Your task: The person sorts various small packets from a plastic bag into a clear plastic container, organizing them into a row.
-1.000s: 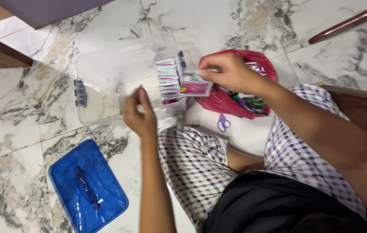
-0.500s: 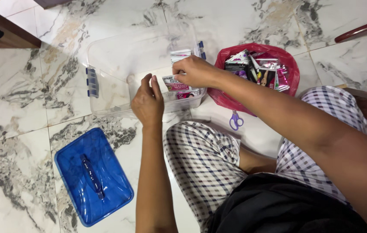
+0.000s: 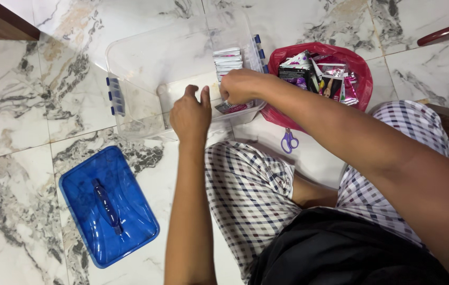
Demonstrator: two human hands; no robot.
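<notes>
Pressing into a clear plastic box (image 3: 145,63) on the marble floor (image 3: 34,105), right hand (image 3: 241,86) pinches a pink-and-white sachet (image 3: 229,107) low against the near wall. Sachet lies just under its fingers, long axis running left to right. Row of upright sachets (image 3: 227,58) stands just beyond the right hand. Left hand (image 3: 190,117) sits close beside, fingers loosely curled on the near rim, grasping nothing. Red bag of packets (image 3: 319,74) right of both hands; scissors (image 3: 288,141) nearer the knee; blue lid (image 3: 105,206) left of the left forearm.
</notes>
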